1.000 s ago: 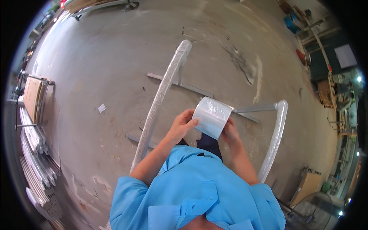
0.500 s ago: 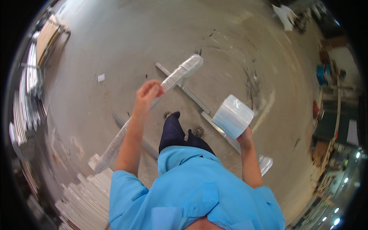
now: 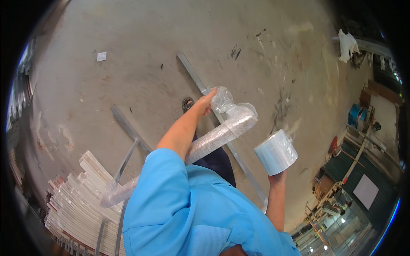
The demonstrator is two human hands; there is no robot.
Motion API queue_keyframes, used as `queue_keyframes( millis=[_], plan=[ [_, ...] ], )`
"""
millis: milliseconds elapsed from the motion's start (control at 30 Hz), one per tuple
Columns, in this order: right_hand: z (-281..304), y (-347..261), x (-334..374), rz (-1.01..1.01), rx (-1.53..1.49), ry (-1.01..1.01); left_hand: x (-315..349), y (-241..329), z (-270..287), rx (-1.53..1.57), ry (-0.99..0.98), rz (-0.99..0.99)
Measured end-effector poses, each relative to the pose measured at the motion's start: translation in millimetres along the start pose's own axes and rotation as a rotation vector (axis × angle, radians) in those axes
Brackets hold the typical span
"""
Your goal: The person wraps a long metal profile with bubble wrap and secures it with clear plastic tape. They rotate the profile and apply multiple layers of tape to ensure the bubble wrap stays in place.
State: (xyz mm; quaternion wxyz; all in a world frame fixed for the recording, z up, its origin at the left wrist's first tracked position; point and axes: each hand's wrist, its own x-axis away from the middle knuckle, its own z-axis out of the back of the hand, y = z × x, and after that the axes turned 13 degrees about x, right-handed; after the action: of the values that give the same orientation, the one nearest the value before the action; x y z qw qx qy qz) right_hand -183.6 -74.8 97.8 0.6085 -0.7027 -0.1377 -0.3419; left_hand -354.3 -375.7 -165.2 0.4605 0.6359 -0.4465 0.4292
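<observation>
Reaching across to the far side of a long bundle point(image 3: 220, 138), my left hand point(image 3: 206, 102) is closed on loose clear plastic film point(image 3: 223, 100) near the bundle's end. The bundle is wrapped in shiny clear film and runs slantwise in front of my body, partly hidden behind my left arm and sleeve. My right hand point(image 3: 277, 178) holds a roll of clear stretch film point(image 3: 276, 152) from below, off to the right of the bundle's end. Whether a strip of film joins the roll to the bundle, I cannot tell.
Grey metal bars point(image 3: 191, 70) of a low stand run beneath the bundle. A stack of long white profiles point(image 3: 81, 209) lies at the lower left. A paper scrap point(image 3: 101, 56) is on the concrete floor. Shelving and a dark green panel point(image 3: 348, 166) stand at the right.
My left hand has moved right and past the bundle to its end, where it grips the film. The roll in my right hand has shifted slightly right and nearer. My view has turned.
</observation>
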Motion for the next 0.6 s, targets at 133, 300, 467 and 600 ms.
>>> queue_keyframes(
  millis=[133, 300, 467, 600],
  plan=[
    [-21, -16, -7, -0.085, 0.0, 0.106, -7, 12, -33, 0.304, -0.073, -0.221],
    [-40, -39, -31, -0.054, 0.059, 0.165, 20, 87, -41, 0.43, -0.317, -0.361],
    [-47, -62, -54, 0.021, 0.107, 0.159, 74, 83, -18, 0.475, -0.33, -0.39],
    [-47, -80, -70, 0.098, 0.087, -0.029, 115, 55, -23, 0.523, -0.507, -0.544]
  ],
)
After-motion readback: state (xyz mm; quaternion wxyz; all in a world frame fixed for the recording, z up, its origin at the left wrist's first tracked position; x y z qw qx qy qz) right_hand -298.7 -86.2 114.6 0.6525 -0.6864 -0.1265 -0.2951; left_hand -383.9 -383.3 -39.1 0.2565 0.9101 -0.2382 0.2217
